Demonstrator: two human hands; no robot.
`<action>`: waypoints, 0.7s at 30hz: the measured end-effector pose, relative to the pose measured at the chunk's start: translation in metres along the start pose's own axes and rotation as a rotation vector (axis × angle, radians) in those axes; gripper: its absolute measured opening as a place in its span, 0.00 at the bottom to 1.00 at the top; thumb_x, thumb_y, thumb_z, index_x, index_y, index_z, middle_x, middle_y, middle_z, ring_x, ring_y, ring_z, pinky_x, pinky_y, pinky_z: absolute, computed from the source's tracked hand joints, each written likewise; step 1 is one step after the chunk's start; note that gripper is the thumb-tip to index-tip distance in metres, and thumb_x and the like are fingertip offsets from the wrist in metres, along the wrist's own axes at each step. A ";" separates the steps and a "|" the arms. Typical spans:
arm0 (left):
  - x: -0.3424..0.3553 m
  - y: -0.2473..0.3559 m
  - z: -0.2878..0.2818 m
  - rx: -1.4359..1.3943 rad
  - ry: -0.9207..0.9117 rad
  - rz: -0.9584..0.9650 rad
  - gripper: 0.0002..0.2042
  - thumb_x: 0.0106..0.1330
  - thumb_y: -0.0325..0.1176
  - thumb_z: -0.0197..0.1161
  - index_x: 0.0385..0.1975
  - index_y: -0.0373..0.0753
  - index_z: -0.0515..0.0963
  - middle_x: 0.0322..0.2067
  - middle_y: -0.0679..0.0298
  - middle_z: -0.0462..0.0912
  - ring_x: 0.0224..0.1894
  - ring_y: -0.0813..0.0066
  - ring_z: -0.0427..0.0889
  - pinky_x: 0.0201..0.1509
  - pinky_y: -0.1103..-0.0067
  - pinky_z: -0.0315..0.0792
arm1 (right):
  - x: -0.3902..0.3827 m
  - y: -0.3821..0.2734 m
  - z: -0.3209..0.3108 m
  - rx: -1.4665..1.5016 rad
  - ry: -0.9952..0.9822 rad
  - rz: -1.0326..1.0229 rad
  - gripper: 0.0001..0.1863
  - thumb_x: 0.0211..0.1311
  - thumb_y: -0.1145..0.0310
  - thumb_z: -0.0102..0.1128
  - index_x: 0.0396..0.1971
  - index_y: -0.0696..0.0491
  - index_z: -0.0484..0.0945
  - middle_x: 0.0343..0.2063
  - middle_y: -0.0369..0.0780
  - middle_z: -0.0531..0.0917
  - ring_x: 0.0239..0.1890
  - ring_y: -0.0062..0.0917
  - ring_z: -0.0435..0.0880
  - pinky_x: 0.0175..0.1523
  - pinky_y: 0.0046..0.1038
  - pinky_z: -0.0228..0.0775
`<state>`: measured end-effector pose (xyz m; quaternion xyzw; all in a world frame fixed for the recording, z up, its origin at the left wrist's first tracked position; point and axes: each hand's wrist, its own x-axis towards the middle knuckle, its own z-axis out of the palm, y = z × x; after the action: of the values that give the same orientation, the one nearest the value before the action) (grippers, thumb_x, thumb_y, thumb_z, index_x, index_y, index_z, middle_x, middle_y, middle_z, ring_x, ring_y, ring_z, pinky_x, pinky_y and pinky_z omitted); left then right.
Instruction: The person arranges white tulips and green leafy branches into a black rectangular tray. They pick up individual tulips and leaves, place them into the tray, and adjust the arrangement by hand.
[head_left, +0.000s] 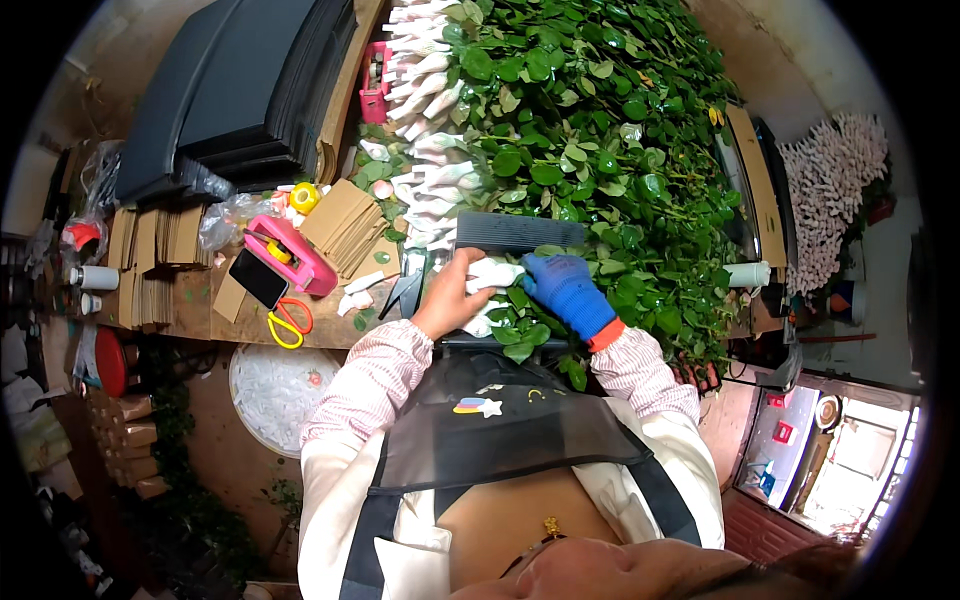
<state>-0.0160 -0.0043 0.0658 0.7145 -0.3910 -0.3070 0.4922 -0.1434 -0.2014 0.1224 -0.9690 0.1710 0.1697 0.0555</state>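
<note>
Across the wooden surface (195, 310) spreads a deep pile of leafy rose stems (600, 150), with a pink tape dispenser (312, 268) farther left. The bare left hand (452, 297) grips a white-sleeved bud (493, 273) just in front of a ribbed dark board (520, 231); the blue-gloved right hand (570, 290) meets its other end, grip unclear. Squeezing hard could bruise the bud; tugging could tangle the stems.

Covered, cropped, washed out

Leaves (600, 150) run past the top edge and hide much of the bench (195, 302). A blue glove (580, 306) covers the right hand's (566, 288) fingers. Glare bleaches the doorway (862, 455) at lower right.
</note>
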 end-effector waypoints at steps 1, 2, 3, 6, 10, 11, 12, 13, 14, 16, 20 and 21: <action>-0.001 0.000 0.002 -0.026 0.014 -0.013 0.31 0.62 0.34 0.74 0.62 0.33 0.66 0.52 0.46 0.81 0.54 0.53 0.84 0.56 0.67 0.79 | -0.004 -0.001 -0.008 0.073 0.058 0.023 0.16 0.67 0.50 0.59 0.46 0.44 0.80 0.32 0.44 0.87 0.38 0.44 0.88 0.41 0.46 0.76; -0.003 0.000 0.004 -0.055 0.027 -0.028 0.30 0.62 0.34 0.74 0.61 0.34 0.66 0.51 0.46 0.82 0.53 0.51 0.85 0.55 0.66 0.79 | -0.013 0.000 -0.016 0.145 0.113 0.048 0.16 0.67 0.49 0.60 0.46 0.44 0.80 0.32 0.44 0.87 0.37 0.43 0.88 0.41 0.46 0.76; -0.003 -0.001 0.004 -0.046 0.046 0.001 0.30 0.62 0.34 0.74 0.61 0.34 0.66 0.50 0.47 0.82 0.52 0.51 0.84 0.55 0.65 0.78 | -0.017 0.001 -0.020 0.218 0.167 0.073 0.16 0.67 0.49 0.60 0.45 0.44 0.80 0.31 0.44 0.87 0.37 0.43 0.88 0.42 0.46 0.76; 0.001 0.000 0.003 -0.011 0.075 0.093 0.31 0.62 0.33 0.73 0.62 0.34 0.65 0.49 0.48 0.84 0.50 0.49 0.84 0.54 0.63 0.78 | -0.007 -0.004 -0.013 0.200 0.174 -0.004 0.16 0.67 0.48 0.60 0.44 0.43 0.80 0.30 0.43 0.87 0.36 0.43 0.88 0.41 0.46 0.76; 0.003 0.004 0.000 0.127 0.092 0.008 0.22 0.70 0.41 0.68 0.55 0.34 0.71 0.41 0.49 0.86 0.45 0.52 0.87 0.50 0.66 0.79 | 0.010 -0.012 0.017 0.085 0.089 0.057 0.17 0.66 0.49 0.61 0.44 0.45 0.79 0.31 0.43 0.88 0.36 0.43 0.88 0.41 0.47 0.75; 0.004 0.007 0.002 0.122 0.193 0.003 0.15 0.75 0.45 0.62 0.44 0.36 0.76 0.28 0.51 0.84 0.35 0.49 0.86 0.41 0.64 0.77 | 0.009 -0.013 0.018 0.080 0.071 0.071 0.17 0.66 0.49 0.61 0.46 0.45 0.79 0.32 0.42 0.88 0.36 0.43 0.88 0.42 0.47 0.76; 0.004 0.009 0.002 0.141 0.210 -0.018 0.15 0.75 0.44 0.61 0.41 0.37 0.75 0.26 0.51 0.83 0.33 0.48 0.85 0.38 0.63 0.76 | 0.007 -0.013 0.018 0.110 0.088 0.061 0.17 0.67 0.49 0.61 0.47 0.45 0.80 0.32 0.42 0.88 0.37 0.43 0.88 0.42 0.47 0.76; 0.004 0.010 0.002 0.160 0.227 -0.039 0.15 0.76 0.44 0.61 0.38 0.37 0.75 0.24 0.50 0.81 0.31 0.48 0.84 0.35 0.61 0.74 | 0.003 -0.012 0.016 0.139 0.105 0.051 0.17 0.67 0.50 0.61 0.48 0.44 0.80 0.33 0.42 0.89 0.37 0.42 0.88 0.42 0.47 0.77; 0.004 0.013 0.001 0.180 0.245 -0.059 0.15 0.76 0.44 0.60 0.35 0.37 0.75 0.22 0.50 0.79 0.28 0.47 0.82 0.33 0.60 0.72 | 0.002 -0.011 0.014 0.169 0.123 0.039 0.17 0.67 0.50 0.61 0.49 0.44 0.80 0.34 0.42 0.89 0.37 0.42 0.88 0.43 0.46 0.77; 0.003 0.016 -0.001 0.161 0.269 -0.018 0.17 0.76 0.43 0.60 0.28 0.37 0.73 0.22 0.49 0.79 0.27 0.45 0.81 0.31 0.57 0.70 | 0.005 -0.009 0.017 0.184 0.099 0.082 0.17 0.67 0.51 0.61 0.49 0.43 0.80 0.35 0.42 0.89 0.39 0.41 0.89 0.44 0.45 0.78; -0.010 0.012 -0.009 0.083 0.299 -0.018 0.17 0.75 0.40 0.62 0.25 0.36 0.75 0.21 0.52 0.79 0.23 0.54 0.78 0.28 0.64 0.69 | 0.011 -0.008 0.037 0.164 0.194 0.082 0.16 0.66 0.50 0.62 0.49 0.41 0.82 0.34 0.41 0.89 0.37 0.42 0.88 0.42 0.45 0.79; -0.014 0.011 -0.011 0.041 0.311 -0.037 0.16 0.74 0.39 0.63 0.25 0.36 0.75 0.20 0.54 0.79 0.21 0.58 0.77 0.26 0.67 0.68 | 0.012 -0.009 0.036 0.155 0.171 0.093 0.16 0.66 0.50 0.62 0.49 0.41 0.81 0.34 0.41 0.89 0.37 0.42 0.88 0.42 0.45 0.79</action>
<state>-0.0166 0.0106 0.0808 0.7705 -0.3030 -0.1933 0.5265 -0.1408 -0.1908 0.0849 -0.9637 0.2325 0.0752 0.1076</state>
